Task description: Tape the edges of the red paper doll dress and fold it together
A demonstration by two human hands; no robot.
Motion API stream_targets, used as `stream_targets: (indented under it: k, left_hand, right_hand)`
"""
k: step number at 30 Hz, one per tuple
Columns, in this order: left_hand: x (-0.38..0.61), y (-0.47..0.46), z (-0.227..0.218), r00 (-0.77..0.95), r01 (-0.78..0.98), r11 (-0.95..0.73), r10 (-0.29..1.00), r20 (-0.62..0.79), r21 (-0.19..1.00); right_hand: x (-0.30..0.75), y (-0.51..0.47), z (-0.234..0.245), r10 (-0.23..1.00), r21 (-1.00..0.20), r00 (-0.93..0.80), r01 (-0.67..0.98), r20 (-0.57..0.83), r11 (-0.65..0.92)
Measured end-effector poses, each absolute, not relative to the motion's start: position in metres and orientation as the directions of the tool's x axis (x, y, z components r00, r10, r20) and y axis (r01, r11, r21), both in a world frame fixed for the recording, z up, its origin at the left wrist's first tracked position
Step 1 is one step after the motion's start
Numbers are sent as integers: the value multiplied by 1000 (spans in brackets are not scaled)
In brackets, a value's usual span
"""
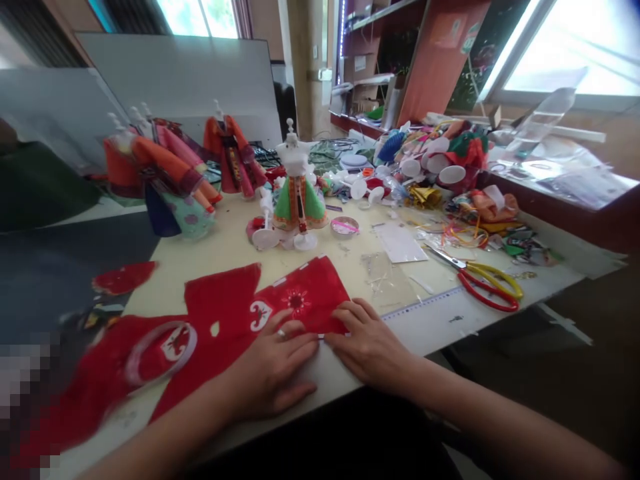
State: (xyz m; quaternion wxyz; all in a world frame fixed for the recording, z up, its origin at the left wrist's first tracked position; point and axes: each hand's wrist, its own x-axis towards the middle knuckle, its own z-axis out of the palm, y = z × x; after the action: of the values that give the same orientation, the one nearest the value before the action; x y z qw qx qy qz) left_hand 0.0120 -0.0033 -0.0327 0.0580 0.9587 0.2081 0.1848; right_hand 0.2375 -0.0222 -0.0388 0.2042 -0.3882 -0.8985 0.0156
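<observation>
pressing the red cloth flat

both hands lay flat and unclenched on the red printed fabric garment piece (300,300) on the cream bench (225,247) — left hand (270,373), right hand (367,343) — smoothing a fold; the next move probably called for creasing its lower edge evenly.

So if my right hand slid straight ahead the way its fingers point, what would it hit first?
Your right hand points up-left across the red fabric; beyond that cloth, probably the small doll stand in the green dress, though depth is unclear.
</observation>
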Motion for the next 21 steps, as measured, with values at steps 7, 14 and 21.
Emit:
stream_targets:
  k: [7, 14, 21]
  left_hand:
    - [12, -6, -32, 835, 393, -895, 443, 327, 209]
    - [13, -6, -29, 826, 401, -880, 468, 314, 255]
    - [13, -7, -29, 818, 402, -871, 480, 316, 282]
  right_hand:
    - [246, -21, -33, 710, -259, -622, 664, 329, 702]
    - [257, -22, -32, 773, -408, -531, 657, 347, 634]
    - [234, -19, -38, 696, -230, -642, 660, 322, 715]
